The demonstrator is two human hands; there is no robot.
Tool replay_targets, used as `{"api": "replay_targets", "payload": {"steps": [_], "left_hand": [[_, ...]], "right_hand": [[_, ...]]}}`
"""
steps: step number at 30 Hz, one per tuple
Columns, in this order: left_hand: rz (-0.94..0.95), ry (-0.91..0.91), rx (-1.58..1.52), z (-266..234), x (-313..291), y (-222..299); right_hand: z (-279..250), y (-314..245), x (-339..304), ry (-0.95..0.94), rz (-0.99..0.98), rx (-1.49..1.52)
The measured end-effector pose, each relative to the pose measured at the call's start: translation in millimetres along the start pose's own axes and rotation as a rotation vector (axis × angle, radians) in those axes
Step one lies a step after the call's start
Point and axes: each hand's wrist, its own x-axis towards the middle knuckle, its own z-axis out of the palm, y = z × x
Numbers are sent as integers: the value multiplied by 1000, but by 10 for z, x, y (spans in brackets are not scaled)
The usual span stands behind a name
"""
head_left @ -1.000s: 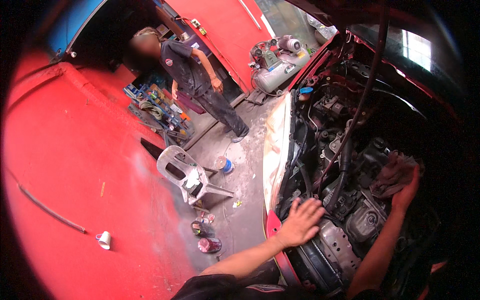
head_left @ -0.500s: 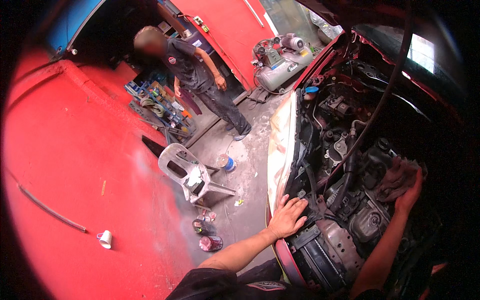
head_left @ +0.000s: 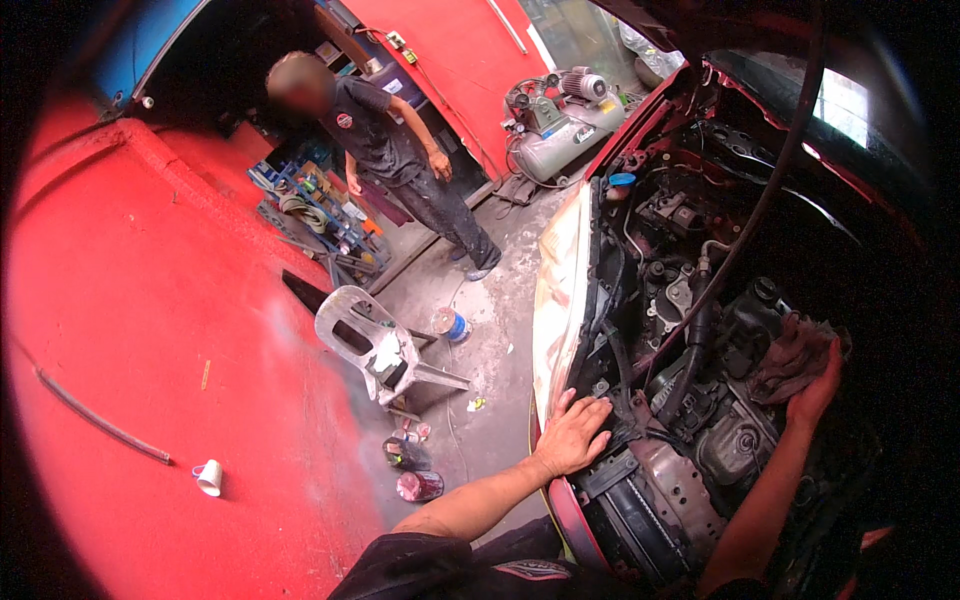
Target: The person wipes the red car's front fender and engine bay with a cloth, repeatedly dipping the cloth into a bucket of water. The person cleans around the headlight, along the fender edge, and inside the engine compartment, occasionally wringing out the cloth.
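My left hand (head_left: pixel 574 434) rests with fingers spread on the front edge of a car's engine bay, near the radiator (head_left: pixel 640 520). Over on the right side of the bay, my right hand (head_left: pixel 815 388) grips a dirty reddish-brown rag (head_left: pixel 790 358), pressed against dark parts beside the engine (head_left: pixel 735 440). What lies under the rag is hidden. A dark hood prop rod (head_left: pixel 752 235) slants across the bay between the two hands. Farther back, a blue cap (head_left: pixel 621 180) tops a small reservoir.
A person (head_left: pixel 375 130) in dark clothes stands beyond, beside a cluttered shelf (head_left: pixel 315 215). A plastic chair (head_left: pixel 375 345), a blue-banded can (head_left: pixel 452 324) and paint-stained containers (head_left: pixel 420 486) stand on the floor at left. An air compressor (head_left: pixel 570 130) stands at the back. Masking paper (head_left: pixel 562 290) covers the fender.
Almost nothing differs. My right hand and the rag have shifted very slightly; my left hand stays at the same spot on the car's edge.
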Motion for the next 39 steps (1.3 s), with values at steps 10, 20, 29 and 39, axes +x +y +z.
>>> {"api": "replay_targets", "payload": {"steps": [10, 20, 29, 39], "left_hand": [[-2, 28, -11, -1, -1, 0], [4, 36, -4, 15, -3, -13], [1, 33, -6, -10, 2, 6], [-9, 24, -8, -2, -1, 16]], "right_hand": [[-104, 94, 77, -45, -69, -128], [-73, 82, 49, -43, -75, -132], [-62, 67, 41, -31, -41, -70], [-54, 66, 33, -65, -72, -142]]}}
